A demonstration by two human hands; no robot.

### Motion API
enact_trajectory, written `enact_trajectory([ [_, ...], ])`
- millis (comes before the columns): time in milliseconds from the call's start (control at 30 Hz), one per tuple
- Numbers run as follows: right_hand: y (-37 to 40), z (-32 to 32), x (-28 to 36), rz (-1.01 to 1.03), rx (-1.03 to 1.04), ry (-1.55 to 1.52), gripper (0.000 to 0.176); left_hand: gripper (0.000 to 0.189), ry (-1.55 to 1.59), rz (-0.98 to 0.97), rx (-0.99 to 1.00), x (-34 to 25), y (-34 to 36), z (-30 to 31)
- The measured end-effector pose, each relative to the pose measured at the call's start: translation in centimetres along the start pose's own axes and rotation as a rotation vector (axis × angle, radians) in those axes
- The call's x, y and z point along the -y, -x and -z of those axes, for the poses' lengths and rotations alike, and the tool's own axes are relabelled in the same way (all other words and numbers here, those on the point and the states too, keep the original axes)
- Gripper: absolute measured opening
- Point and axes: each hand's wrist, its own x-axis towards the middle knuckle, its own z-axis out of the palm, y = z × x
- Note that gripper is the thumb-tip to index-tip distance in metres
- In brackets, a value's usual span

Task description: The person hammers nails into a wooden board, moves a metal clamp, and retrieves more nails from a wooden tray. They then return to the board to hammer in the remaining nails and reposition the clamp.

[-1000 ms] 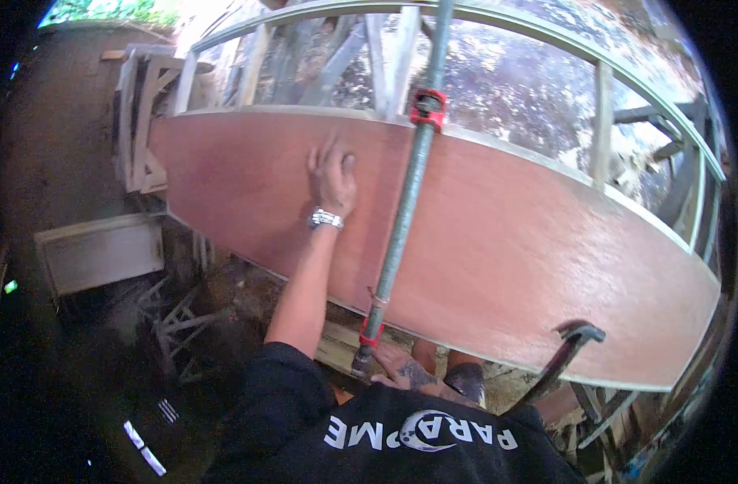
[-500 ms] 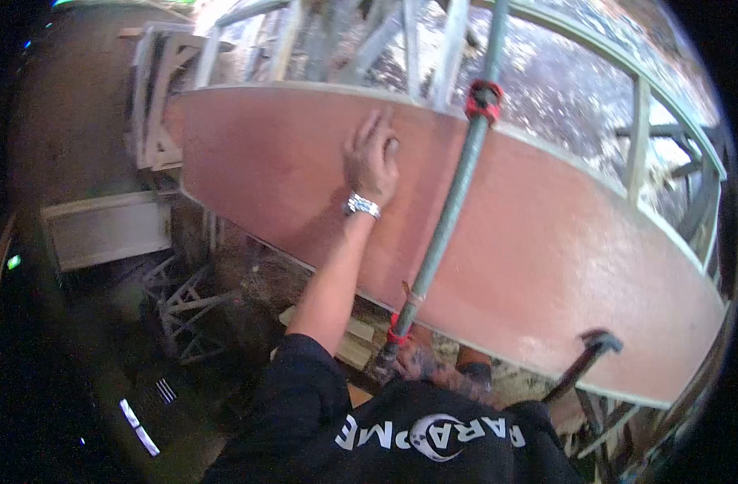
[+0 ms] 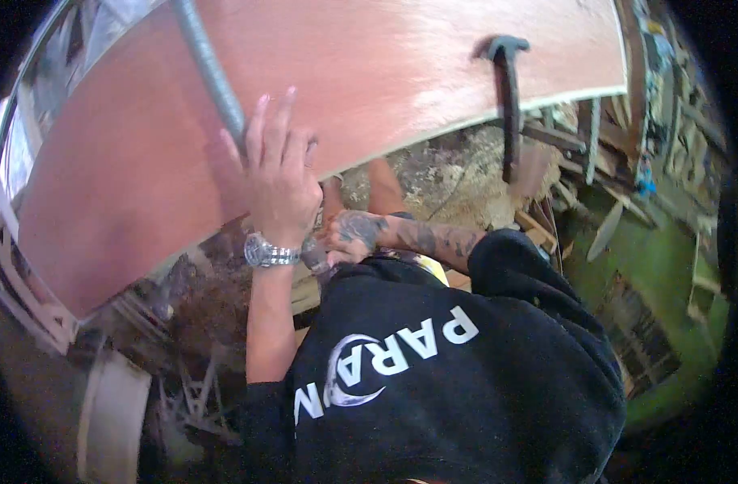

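Observation:
A long grey pipe clamp (image 3: 204, 60) lies across a curved reddish-brown wood panel (image 3: 345, 81) with a pale edge. My left hand (image 3: 280, 177), a metal watch at its wrist, is over the clamp's near part with fingers stretched and spread. The clamp's near end is mostly hidden behind this hand and wrist. Close to my body, below the panel's edge, my right hand (image 3: 351, 235) is closed around the clamp's end. A claw hammer (image 3: 510, 105) has its head over the panel and its dark handle sticking out past the edge.
Wooden framework (image 3: 62, 40) stands beyond the panel at upper left. A pale board (image 3: 115, 419) is at lower left. Scrap wood and sticks (image 3: 619, 210) lie on the right, by a green floor area (image 3: 683, 266). My legs show under the panel edge.
The view has swung to the right. My left hand has come off the panel's middle and back toward the clamp's near end. My right hand stays at that end.

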Motion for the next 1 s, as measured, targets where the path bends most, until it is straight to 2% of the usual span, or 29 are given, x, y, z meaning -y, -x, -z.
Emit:
enact_trajectory([
  [33, 0.6, -0.4, -0.9, -0.005, -0.026, 0.043, 0.052, 0.008, -0.166, -0.023, 0.083, -0.9, -0.1, -1.1],
  [67, 0.8, -1.0, -1.8, -0.012, -0.049, 0.090, 0.054, 0.009, -0.160, -0.012, 0.075, -0.5, -0.1, -2.0],
  [100, 0.3, 0.7, -0.7, -0.113, 0.050, 0.089, 0.058, 0.010, -0.155, -0.001, 0.070, 0.3, -0.8, -2.8],
  [200, 2.3, -1.0, 0.5, -0.239, 0.026, 0.507, 0.050, 0.012, -0.241, -0.012, 0.115, 0.7, -0.8, -3.2],
  [233, 3.1, -1.4, 1.1, -0.293, 0.001, 0.547, 0.049, 0.012, -0.232, -0.016, 0.110, 0.6, -0.6, -3.2],
  [467, 4.2, -5.7, 6.5, -0.583, -0.403, 0.465, 0.039, 0.011, -0.288, -0.015, 0.129, -0.3, -0.3, -3.2],
  [600, -0.3, -9.7, 5.4, -0.607, -0.677, 0.526, 0.035, 0.010, -0.342, -0.007, 0.154, -0.6, 0.2, -2.9],
  [667, -0.8, -10.4, 5.4, -0.590, -0.646, 0.571, 0.033, 0.011, -0.348, 0.003, 0.177, -0.8, 0.0, -2.8],
  [767, 0.0, -5.2, 9.6, -0.634, -0.482, 0.469, 0.032, 0.011, -0.361, 0.007, 0.220, -0.8, 0.0, -2.7],
  [833, 1.2, -0.3, 12.4, -0.728, -0.331, 0.213, 0.031, 0.010, -0.354, -0.004, 0.206, -0.6, 0.0, -2.5],
  [900, 3.7, 2.5, 11.6, -0.594, -0.661, 0.100, 0.029, 0.010, -0.313, -0.028, 0.150, -0.4, 0.1, -2.7],
  [967, 7.7, 7.2, 9.4, -0.548, -0.945, 0.444, 0.022, 0.009, -0.254, 0.007, 0.075, -0.6, 0.3, -2.7],
  [1000, 10.2, 9.4, 8.6, -0.745, -0.998, 0.553, 0.019, 0.009, -0.224, 0.024, 0.036, -0.9, 0.3, -2.6],
])
